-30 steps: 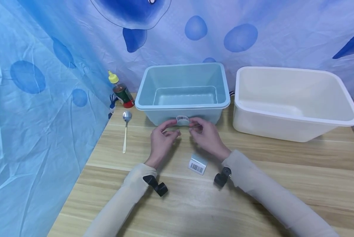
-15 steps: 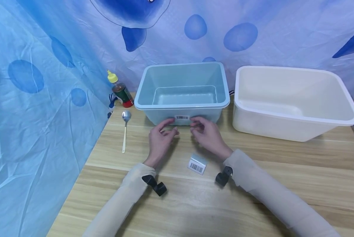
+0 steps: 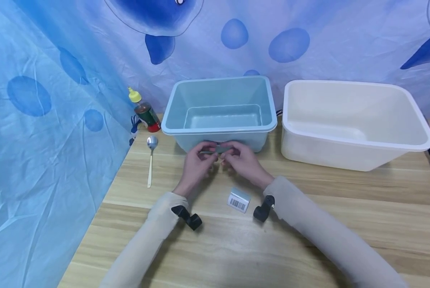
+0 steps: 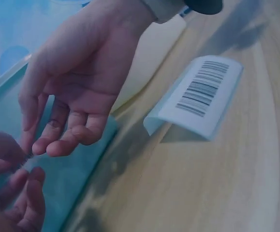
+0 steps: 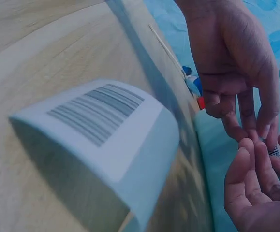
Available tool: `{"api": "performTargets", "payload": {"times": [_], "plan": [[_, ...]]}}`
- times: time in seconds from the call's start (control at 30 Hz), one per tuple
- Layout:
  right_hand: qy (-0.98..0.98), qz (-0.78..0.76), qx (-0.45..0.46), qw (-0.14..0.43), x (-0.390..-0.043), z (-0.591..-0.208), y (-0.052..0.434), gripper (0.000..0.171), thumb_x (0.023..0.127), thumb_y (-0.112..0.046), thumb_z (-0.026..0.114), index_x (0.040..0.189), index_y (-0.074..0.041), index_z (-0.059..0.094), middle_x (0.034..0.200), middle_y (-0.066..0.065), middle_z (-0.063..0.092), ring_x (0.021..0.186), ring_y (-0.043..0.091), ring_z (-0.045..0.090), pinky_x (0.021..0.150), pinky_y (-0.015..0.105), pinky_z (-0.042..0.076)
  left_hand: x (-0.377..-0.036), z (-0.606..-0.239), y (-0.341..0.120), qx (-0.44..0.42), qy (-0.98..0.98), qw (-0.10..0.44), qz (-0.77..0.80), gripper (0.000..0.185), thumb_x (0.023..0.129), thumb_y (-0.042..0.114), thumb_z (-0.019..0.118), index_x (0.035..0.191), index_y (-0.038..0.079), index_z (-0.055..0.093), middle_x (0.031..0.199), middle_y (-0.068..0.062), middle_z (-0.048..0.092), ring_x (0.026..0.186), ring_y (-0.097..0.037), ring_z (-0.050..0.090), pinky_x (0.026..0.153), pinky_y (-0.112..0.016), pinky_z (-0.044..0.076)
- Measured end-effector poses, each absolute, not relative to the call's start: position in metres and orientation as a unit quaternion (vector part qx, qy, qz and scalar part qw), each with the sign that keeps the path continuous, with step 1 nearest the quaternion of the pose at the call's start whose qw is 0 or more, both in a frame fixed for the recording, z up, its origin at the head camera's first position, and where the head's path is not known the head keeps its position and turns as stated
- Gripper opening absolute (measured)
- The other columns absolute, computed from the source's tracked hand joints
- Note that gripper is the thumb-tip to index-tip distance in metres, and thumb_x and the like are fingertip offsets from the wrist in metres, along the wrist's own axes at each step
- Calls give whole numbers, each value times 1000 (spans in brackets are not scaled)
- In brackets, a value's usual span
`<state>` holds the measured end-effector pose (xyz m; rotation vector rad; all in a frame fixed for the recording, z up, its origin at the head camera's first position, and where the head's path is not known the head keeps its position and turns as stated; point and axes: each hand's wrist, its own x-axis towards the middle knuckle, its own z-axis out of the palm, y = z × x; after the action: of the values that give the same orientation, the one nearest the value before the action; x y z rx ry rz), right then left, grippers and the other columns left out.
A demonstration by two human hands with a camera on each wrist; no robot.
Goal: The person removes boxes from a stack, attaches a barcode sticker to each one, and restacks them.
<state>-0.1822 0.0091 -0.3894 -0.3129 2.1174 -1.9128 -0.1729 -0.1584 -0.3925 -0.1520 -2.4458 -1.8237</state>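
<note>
At the front wall of a light blue plastic bin point(image 3: 220, 131), my left hand point(image 3: 199, 160) and right hand point(image 3: 241, 160) meet with fingertips close together. Between their index fingertips shows a sliver of a barcode label point(image 5: 274, 152) on the bin wall; the fingers hide most of it. In the left wrist view, the left hand point(image 4: 81, 82) has loosely bent fingers, its index fingertip at the label. The right hand point(image 5: 263, 188) faces it, fingers slightly bent, fingertips at the same spot. A second barcode label point(image 3: 238, 200), bent along its middle, lies on the table below the hands.
A white bin point(image 3: 330, 154) stands to the right of the blue one. On the left are a spoon point(image 3: 150, 164) and a bottle with a yellow cap point(image 3: 145, 114). A patterned blue sheet point(image 3: 258, 44) hangs behind the wooden table point(image 3: 308, 248).
Both hands have moved inward along the label, from its two ends to its middle, covering it. The label first bulged outward, then lay flat against the bin wall. The second label stays put.
</note>
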Motion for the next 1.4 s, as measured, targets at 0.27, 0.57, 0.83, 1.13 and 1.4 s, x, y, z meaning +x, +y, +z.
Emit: {"api": "performTargets", "payload": {"times": [0.27, 0.57, 0.83, 1.13, 1.4], "plan": [[735, -651, -113, 153, -183, -396, 14, 39, 94, -2, 53, 133, -3, 51, 109, 26, 64, 91, 40, 66, 71, 44, 59, -174, -397, -156, -41, -815, 5, -579, 34, 84, -5, 62, 118, 0, 63, 108, -22, 65, 78, -38, 66, 52, -26, 53], [732, -656, -114, 146, -182, -391, 19, 38, 94, -1, 51, 132, -5, 52, 108, 26, 64, 91, 42, 66, 72, 50, 58, -176, -391, -153, -42, -814, 9, -579, 30, 86, -3, 64, 115, 1, 63, 108, -20, 65, 80, -37, 67, 59, -44, 57], [741, -644, -121, 151, -176, -396, 28, 39, 92, 1, 52, 131, -4, 51, 105, 25, 64, 87, 40, 66, 64, 40, 57, -166, -394, -150, -45, -818, -39, -572, 39, 86, -4, 62, 123, 5, 59, 108, -20, 64, 79, -42, 64, 54, -36, 56], [783, -584, -152, 153, -142, -389, 58, 30, 94, -8, 58, 123, -3, 56, 97, 20, 67, 76, 35, 66, 55, 36, 56, -129, -393, -152, -118, -844, -91, -516, 40, 80, -7, 63, 119, 1, 61, 101, -18, 69, 86, -23, 65, 72, -26, 57], [827, -516, -196, 107, -103, -395, 79, 21, 87, -2, 63, 108, -1, 64, 88, 7, 70, 76, 14, 63, 66, 23, 55, -102, -394, -150, -183, -850, -124, -479, 41, 80, -6, 63, 120, 3, 60, 100, -13, 69, 87, -19, 66, 75, -25, 56]]}}
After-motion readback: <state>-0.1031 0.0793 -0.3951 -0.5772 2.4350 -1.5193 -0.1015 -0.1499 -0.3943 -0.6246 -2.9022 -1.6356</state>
